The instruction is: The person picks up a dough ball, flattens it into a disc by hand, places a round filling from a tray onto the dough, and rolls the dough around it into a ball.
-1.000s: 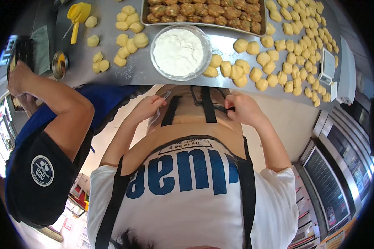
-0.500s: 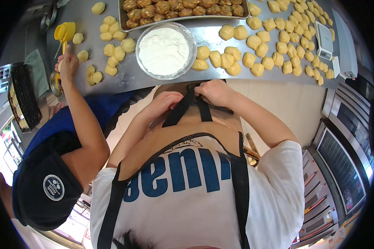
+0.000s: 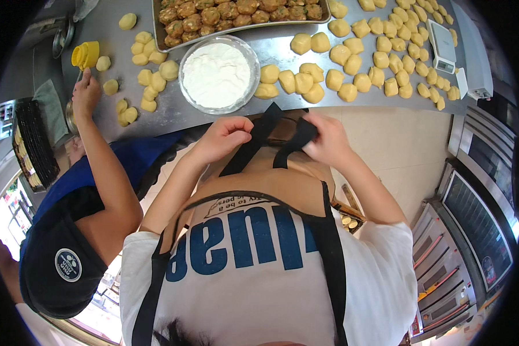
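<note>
I look down my own chest: a white shirt with blue print under a tan apron [image 3: 271, 179] with black straps. My left hand [image 3: 225, 138] pinches one black apron strap [image 3: 258, 138] at waist height. My right hand [image 3: 328, 141] grips the other black strap [image 3: 299, 138], bunched in its fingers. Both hands are held close together just in front of the steel table's edge [image 3: 173, 115].
On the table stand a glass bowl of white flour [image 3: 216, 74], a tray of baked brown buns [image 3: 236, 14], many yellow dough pieces [image 3: 352, 57] and a small white scale [image 3: 444, 37]. A co-worker in a black cap [image 3: 57, 259] reaches a hand [image 3: 86, 92] beside a yellow cup [image 3: 85, 55]. Ovens [image 3: 473, 230] stand at the right.
My hands have drawn the two straps together and lifted them in front of my waist. The co-worker's hand has moved along the table toward the yellow cup.
</note>
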Demonstrator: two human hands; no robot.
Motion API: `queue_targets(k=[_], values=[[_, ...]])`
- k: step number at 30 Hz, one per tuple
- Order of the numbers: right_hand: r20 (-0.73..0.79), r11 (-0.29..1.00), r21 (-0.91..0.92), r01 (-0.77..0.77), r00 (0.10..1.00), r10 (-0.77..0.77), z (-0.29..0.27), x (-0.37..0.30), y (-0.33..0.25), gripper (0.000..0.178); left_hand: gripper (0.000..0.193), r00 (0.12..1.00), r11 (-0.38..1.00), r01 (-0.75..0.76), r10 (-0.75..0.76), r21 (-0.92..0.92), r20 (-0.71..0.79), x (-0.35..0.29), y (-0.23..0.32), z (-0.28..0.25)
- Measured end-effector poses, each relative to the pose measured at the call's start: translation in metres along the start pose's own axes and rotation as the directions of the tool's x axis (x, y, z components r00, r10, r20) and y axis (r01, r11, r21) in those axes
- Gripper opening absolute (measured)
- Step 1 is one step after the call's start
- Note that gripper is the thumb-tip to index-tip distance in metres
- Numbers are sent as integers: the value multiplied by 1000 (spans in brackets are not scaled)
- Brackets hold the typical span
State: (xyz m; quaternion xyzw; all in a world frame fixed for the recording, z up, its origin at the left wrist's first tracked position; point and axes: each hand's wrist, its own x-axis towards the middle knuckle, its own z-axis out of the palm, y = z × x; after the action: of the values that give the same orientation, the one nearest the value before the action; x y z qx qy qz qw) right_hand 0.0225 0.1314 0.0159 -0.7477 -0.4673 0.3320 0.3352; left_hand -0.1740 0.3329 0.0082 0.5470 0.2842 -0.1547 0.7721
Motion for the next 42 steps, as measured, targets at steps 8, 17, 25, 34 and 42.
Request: queue_targets(k=[8, 17, 25, 34, 42], values=[[-122, 983, -107, 148, 979, -161, -13, -61, 2, 24, 29, 978, 951, 76, -13, -300, 207, 23, 10, 19], [-277, 996, -45, 75, 957, -84, 13, -42, 28, 27, 52, 910, 884, 119, 85, -453, 406, 56, 15, 40], [151, 900, 383, -210, 975, 163, 17, -51, 12, 24, 28, 912, 901, -216, 323, -376, 251, 60, 8, 47], [275, 946, 4, -325, 910, 311, 18, -43, -7, 20, 10, 933, 984, -164, 176, -63, 314, 55, 30, 66], [64, 966, -40, -255, 964, 257, 14, -27, 42, 16, 11, 954, 900, -190, 76, 393, 289, 62, 19, 60]])
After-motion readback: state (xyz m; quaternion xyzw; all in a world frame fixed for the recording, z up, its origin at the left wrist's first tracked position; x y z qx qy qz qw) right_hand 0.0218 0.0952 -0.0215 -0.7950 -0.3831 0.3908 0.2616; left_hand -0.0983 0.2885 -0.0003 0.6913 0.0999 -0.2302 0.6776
